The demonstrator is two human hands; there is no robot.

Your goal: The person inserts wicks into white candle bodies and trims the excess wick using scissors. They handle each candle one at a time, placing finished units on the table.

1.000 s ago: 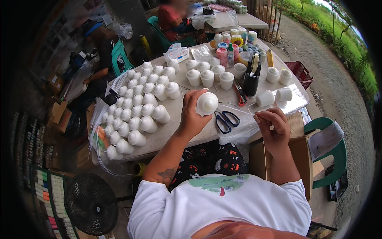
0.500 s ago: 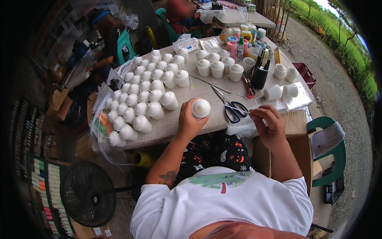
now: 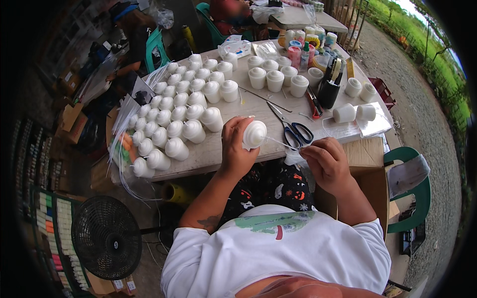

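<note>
My left hand (image 3: 235, 146) is wrapped round a white candle (image 3: 255, 133) with a swirled top, held over the near edge of the table. The candle leans so that its tip points to the right. From the tip a thin white wick (image 3: 278, 142) runs across to my right hand (image 3: 328, 161), whose fingertips are pinched on its far end. Dark-blue-handled scissors (image 3: 301, 133) lie just beyond the wick. To the left stand rows of similar white candles (image 3: 193, 131), several with wicks sticking up.
Past the scissors are a box cutter (image 3: 314, 105), a black tape dispenser (image 3: 330, 89) and more white candles (image 3: 299, 86). Plastic sheets (image 3: 372, 124) lie at right. Below them stands a cardboard box (image 3: 365, 154). A black fan (image 3: 107, 237) is at lower left; a person (image 3: 134, 30) sits beyond the table.
The candle has tipped over to the right in my left hand. My right hand has shifted slightly left and down, still pinching the wick.
</note>
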